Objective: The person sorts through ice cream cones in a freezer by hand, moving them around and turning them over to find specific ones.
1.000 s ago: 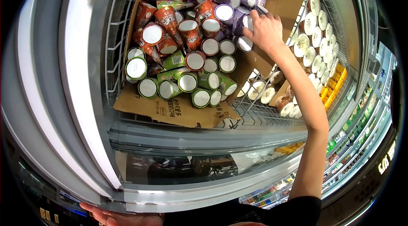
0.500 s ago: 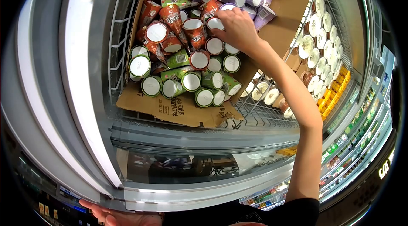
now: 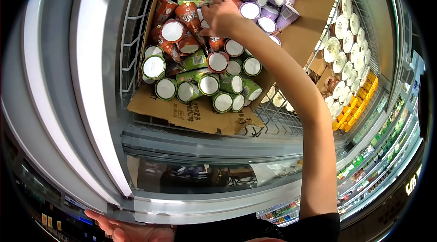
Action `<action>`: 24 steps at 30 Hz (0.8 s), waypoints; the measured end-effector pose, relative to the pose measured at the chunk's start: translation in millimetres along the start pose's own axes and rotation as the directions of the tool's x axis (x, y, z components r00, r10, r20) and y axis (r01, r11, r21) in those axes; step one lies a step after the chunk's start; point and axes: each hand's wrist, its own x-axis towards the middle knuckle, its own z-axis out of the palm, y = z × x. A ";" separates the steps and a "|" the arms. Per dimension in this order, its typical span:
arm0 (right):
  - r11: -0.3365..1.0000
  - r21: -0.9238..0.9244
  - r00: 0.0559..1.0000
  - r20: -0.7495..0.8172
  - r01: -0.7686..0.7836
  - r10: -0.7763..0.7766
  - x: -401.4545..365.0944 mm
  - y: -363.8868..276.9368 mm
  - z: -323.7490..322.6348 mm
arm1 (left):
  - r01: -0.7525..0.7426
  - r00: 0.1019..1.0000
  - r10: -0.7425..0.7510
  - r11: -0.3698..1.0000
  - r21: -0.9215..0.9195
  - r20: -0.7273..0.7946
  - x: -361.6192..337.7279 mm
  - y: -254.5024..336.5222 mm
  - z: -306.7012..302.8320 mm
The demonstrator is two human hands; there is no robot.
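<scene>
Wrapped ice cream cones with white round lids lie jumbled in a cardboard box. My right hand is among the red-orange cones, fingers curved and thumb apart. A white lid shows partly between thumb and forefinger; whether they press on it is hidden. Just left is an orange-red cone. Below lie green cones, and purple cones are to the right. My left hand is at the bottom left, fingers stretched out, against the freezer's grey front edge.
A white wire basket surrounds the box. Right of it stand several tubs with clear lids and a yellow basket. The thick white frame of the freezer runs along the left. Glass-fronted shelves lie at far right.
My right hand has moved left and slightly up, off one cone's lid and onto the cones beside it. Purple cones behind it now show. My left hand stays in place.
</scene>
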 end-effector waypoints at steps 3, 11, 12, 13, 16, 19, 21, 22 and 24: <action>1.000 -0.012 0.989 0.147 -0.020 0.022 7.6 -5.5 -8.8 | 0.003 1.000 -0.003 1.000 0.000 0.006 -0.4 0.0 0.7; 0.996 0.065 0.997 0.042 0.058 -0.061 -12.8 -4.2 -3.9 | 0.011 1.000 -0.011 1.000 -0.004 0.012 -0.1 0.3 -0.4; 0.997 0.061 0.999 -0.011 0.046 -0.045 -22.1 -7.5 1.2 | 0.014 1.000 -0.014 1.000 -0.002 0.010 -0.3 0.8 -0.9; 0.995 0.086 0.996 -0.083 0.050 -0.043 -31.7 -10.1 5.0 | 0.017 1.000 -0.017 1.000 -0.004 0.010 0.1 0.5 -0.9; 0.989 0.122 0.947 -0.320 0.083 -0.040 -61.3 -19.4 14.4 | 0.026 1.000 -0.026 1.000 -0.007 0.008 0.4 2.1 0.0; 0.988 0.120 0.868 -0.495 0.095 -0.024 -87.5 -39.6 23.6 | 0.031 0.999 -0.031 0.999 -0.007 0.007 1.9 2.7 0.1; 0.993 0.068 0.859 -0.510 0.097 -0.049 -104.3 -51.8 28.7 | 0.035 0.999 -0.035 0.999 -0.003 0.004 1.0 3.5 -0.5; 0.994 0.060 0.866 -0.498 0.094 -0.052 -113.2 -56.1 32.3 | 0.037 0.999 -0.037 0.999 -0.005 0.007 1.2 3.8 0.4; 0.995 0.044 0.878 -0.475 0.089 -0.058 -124.5 -60.1 36.7 | 0.040 0.999 -0.040 0.999 -0.008 0.004 1.8 4.1 0.9</action>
